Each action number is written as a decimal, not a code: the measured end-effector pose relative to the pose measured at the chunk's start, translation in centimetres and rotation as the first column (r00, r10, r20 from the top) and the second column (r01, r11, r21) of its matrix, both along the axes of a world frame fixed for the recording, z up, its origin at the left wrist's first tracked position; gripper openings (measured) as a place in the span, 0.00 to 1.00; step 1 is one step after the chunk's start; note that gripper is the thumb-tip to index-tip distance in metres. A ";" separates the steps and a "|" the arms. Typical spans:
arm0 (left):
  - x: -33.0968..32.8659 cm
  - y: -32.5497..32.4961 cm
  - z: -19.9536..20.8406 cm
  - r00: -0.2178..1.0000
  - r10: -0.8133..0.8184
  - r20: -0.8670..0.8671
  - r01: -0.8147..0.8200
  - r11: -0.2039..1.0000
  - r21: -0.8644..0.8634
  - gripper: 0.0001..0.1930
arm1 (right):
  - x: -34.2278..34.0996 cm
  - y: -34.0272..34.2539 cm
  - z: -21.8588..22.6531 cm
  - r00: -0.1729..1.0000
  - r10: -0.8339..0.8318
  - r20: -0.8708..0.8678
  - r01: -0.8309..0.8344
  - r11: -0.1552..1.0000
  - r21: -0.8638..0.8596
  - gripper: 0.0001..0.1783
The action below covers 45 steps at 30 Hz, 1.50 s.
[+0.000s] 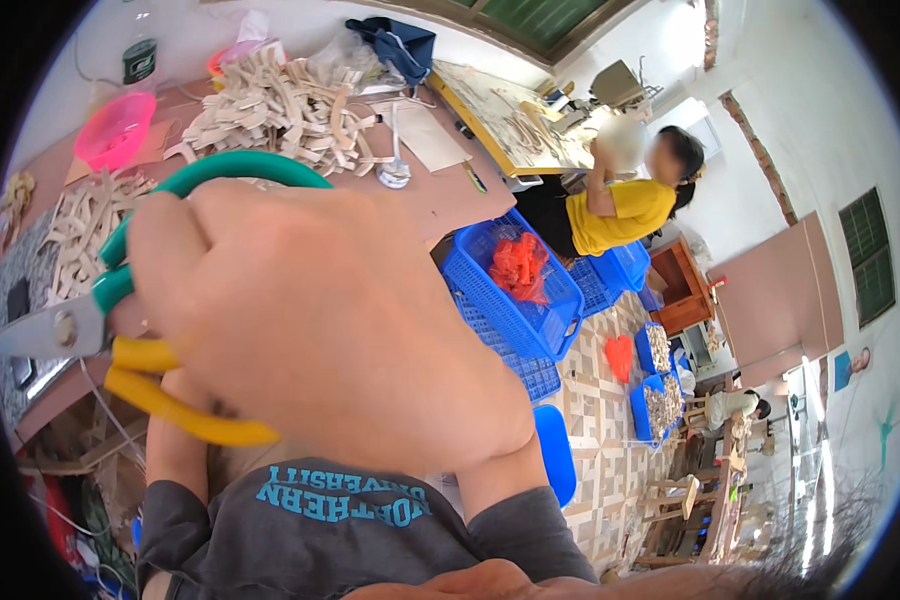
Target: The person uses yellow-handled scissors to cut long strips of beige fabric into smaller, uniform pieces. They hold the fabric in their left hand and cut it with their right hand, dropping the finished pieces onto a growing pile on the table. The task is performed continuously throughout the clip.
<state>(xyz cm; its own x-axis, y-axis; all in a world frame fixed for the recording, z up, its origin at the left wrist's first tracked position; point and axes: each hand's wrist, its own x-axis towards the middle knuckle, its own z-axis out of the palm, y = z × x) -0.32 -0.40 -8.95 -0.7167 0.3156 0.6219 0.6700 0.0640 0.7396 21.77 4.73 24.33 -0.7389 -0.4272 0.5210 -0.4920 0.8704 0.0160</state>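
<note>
Close up, my right hand (310, 310) is closed on a pair of scissors (50, 335) with one green and one yellow handle loop. Their metal blades point to the left. My left forearm (178, 440) rises behind the right hand, which hides my left hand, so its fingers and anything in them do not show. Beyond the scissors, a heap of pale curved strips (280, 115) covers the table (410, 205). A smaller pile of similar strips (75, 225) spreads at the left, beside a pink bowl (115, 132).
A blue crate (515, 285) with red plastic bags stands to the right of the table. Several more blue containers (655, 405) are on the tiled floor. A person in a yellow top (620, 220) sits at another bench (500, 115). A second person (735, 405) sits farther off.
</note>
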 end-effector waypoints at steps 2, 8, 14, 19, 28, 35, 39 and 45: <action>-0.1 -1.3 -0.3 1.000 0.015 -0.005 -0.015 1.000 -0.005 0.08 | 0.2 -1.8 0.7 1.000 0.016 0.019 -0.018 0.992 0.122 0.10; -0.6 0.0 -1.4 0.994 -0.107 -0.017 0.108 0.992 0.068 0.09 | 1.2 -4.9 1.1 0.980 0.031 0.197 -0.085 0.958 0.272 0.10; 2.0 -0.6 2.0 0.981 -0.056 0.187 0.048 0.998 0.049 0.07 | 0.1 -5.2 0.7 0.928 0.154 0.338 -0.223 0.958 0.178 0.13; 2.3 0.5 1.7 0.962 -0.149 0.228 0.126 0.986 0.112 0.08 | -0.8 -4.3 0.2 0.837 0.189 0.513 -0.265 0.961 0.078 0.16; 2.7 -0.1 2.6 0.998 -0.015 0.068 0.011 0.998 0.066 0.04 | -9.0 14.7 -16.4 0.772 -0.376 0.512 0.533 0.822 -0.200 0.16; 2.6 -0.2 3.6 0.999 0.034 0.013 -0.033 0.999 -0.010 0.05 | -14.0 21.2 -24.3 0.777 -0.382 0.501 0.431 0.902 0.021 0.20; 2.5 0.5 3.2 0.991 0.004 0.132 -0.003 1.000 -0.003 0.06 | -17.1 22.6 -26.3 0.816 -0.246 0.524 0.321 0.945 -0.057 0.15; 2.6 1.2 3.5 0.980 0.064 0.187 -0.052 0.997 -0.064 0.05 | -15.2 28.7 -26.4 0.893 -0.411 0.184 0.450 0.831 -0.328 0.14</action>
